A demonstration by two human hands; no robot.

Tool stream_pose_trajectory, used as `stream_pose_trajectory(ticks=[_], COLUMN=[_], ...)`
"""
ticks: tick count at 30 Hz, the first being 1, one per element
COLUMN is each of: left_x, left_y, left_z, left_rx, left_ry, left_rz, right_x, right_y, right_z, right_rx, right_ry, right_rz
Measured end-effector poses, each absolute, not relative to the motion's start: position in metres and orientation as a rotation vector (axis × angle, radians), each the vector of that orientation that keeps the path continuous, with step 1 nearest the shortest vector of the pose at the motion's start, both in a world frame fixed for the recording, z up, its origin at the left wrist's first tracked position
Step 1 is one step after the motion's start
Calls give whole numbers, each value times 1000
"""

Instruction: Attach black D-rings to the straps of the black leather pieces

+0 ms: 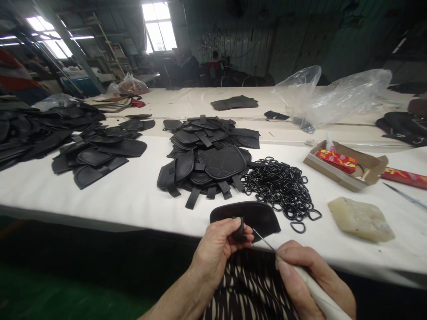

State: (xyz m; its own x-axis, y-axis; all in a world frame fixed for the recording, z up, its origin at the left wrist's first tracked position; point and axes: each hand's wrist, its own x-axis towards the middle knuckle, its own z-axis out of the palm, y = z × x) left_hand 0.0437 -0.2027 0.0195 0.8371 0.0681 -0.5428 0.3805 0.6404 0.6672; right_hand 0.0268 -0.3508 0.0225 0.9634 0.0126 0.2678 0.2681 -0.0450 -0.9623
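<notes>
My left hand (222, 240) pinches the folded strap of a black leather piece (247, 215) at the table's front edge. In my right hand (310, 275) is an awl (308, 281) with a pale handle and a thin metal shaft. Its tip points left, close to the strap and the left fingertips; whether it touches the leather I cannot tell. Behind the piece lies a pile of black leather pieces with straps (216, 162). Just right of that pile sits a heap of black D-rings (280, 186).
More black leather pieces (100, 153) spread over the left. On the right are an open cardboard box (333, 175) with red packets, a yellowish wax-like block (360, 220) and a thin pointed tool (405, 195). Clear plastic bags (347, 95) lie farther back. A person sits in the background.
</notes>
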Motion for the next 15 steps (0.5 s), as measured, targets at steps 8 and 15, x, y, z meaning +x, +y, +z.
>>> stream_pose_trajectory(ticks=[8,15], left_x=[45,42], left_y=[-203,-204], left_z=[18,18], left_rx=[878,853], left_ry=[564,559], left_rz=[-180,-149], right_x=[27,31], right_y=[-357,-365], right_z=[12,4], right_rx=[-1572,-1584], right_ry=[-186,-284], right_rz=[-145,-182])
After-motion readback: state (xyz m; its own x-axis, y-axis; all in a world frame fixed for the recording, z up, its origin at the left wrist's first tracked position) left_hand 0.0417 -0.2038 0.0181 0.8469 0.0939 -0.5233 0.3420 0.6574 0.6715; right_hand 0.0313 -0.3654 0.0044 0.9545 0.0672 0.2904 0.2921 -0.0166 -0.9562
